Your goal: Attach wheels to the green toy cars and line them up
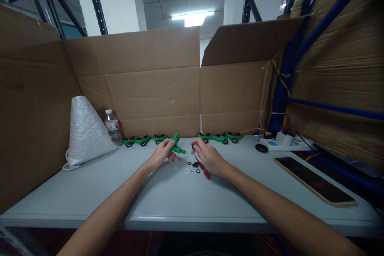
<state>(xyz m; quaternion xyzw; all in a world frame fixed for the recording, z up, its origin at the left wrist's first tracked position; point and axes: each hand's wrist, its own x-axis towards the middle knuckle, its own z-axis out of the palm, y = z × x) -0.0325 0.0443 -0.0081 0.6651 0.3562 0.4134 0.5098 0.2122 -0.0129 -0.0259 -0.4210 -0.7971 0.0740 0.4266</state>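
My left hand point(163, 152) grips a green toy car body point(177, 147) above the table, with no wheels visible on it. Just to its right, the fingertips of my right hand point(208, 156) pinch a small black round part point(193, 147), perhaps a tyre; its details are too small to make out. A red screwdriver point(206, 173) lies on the table below my right hand. Beside it are a small black piece point(195, 165), black rings point(189, 163) and a white ring point(187, 171).
Several green toy cars point(222, 139) line the back of the table point(192, 208). A silver bag point(87, 136) and a water bottle point(113, 126) stand at left. On the right are a phone point(315, 181), a black disc point(261, 148) and a power strip point(288, 144). Cardboard point(150, 84) walls surround it.
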